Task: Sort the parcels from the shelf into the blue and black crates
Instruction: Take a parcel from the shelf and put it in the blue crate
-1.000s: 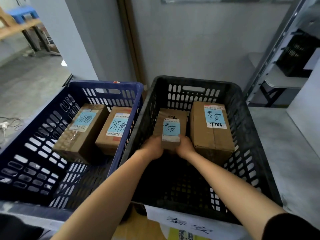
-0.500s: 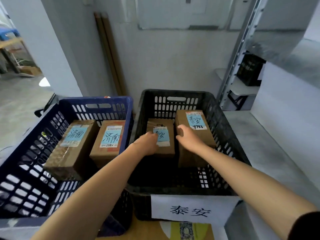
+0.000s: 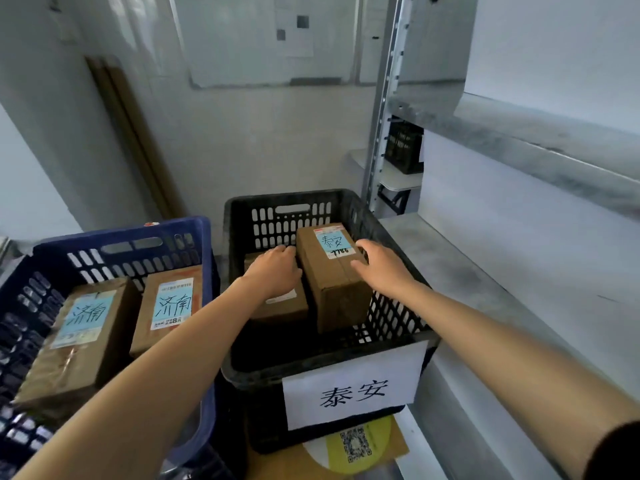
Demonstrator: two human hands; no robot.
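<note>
- Settling parcels in black crate (image 3: 294,197): small parcel (image 3: 280,306) and tall parcel (image 3: 332,282) side by side.
- Left hand (image 3: 273,273) flat on small parcel, fingers straight, gripping nothing.
- Right hand (image 3: 381,268) loosely spread at tall parcel's right edge; contact unclear.
- Blue crate (image 3: 121,233), left of black crate, holds two more.
- Next, my guess: lift both hands clear, reach shelf (image 3: 485,265) right of black crate.

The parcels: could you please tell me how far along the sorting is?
Done: a pair of parcels lies in the blue crate; a small parcel and a tall parcel sit in the black crate. In hand: the left hand rests on the small one, the right hand at the tall one's edge, fingers straight, gripping neither. Left: the shelf shows no parcels, so any remainder is out of sight.
</note>
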